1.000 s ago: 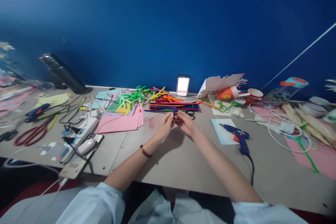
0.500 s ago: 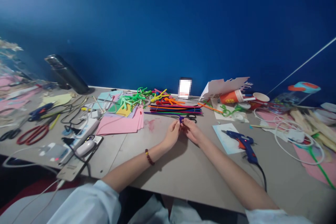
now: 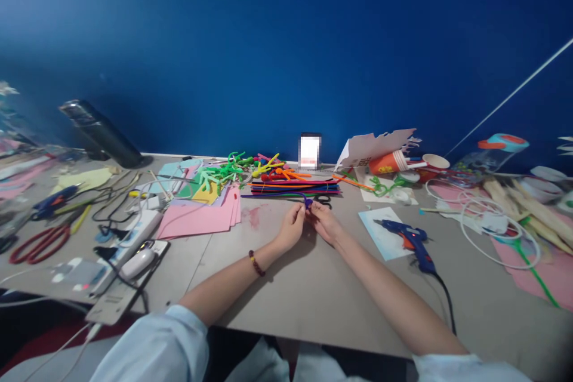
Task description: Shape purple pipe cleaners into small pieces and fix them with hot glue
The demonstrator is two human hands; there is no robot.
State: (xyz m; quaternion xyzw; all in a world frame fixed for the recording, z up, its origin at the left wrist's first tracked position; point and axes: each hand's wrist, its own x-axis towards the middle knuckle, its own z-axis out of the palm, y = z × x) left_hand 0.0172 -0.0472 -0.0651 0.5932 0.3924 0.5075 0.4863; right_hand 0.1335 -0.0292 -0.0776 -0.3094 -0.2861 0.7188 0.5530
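Observation:
Between my fingertips is a purple pipe cleaner, partly coiled, its middle mostly covered by my fingers. My left hand pinches it from the left, a beaded bracelet on that wrist. From the right, my right hand grips the same piece, and the two hands nearly touch. Just beyond them lies a bundle of coloured pipe cleaners. A pair of black scissors rests right behind my right hand.
Pink paper sheets and bent green pipe cleaners lie left of centre. A blue glue gun rests on the right, its cord trailing forward. Farther left are a power strip, red-handled scissors and a black bottle. Paper cups lie back right.
The whole view has shifted slightly, the table items now sitting a little farther left. Both hands keep hold of the purple pipe cleaner in nearly the same pose.

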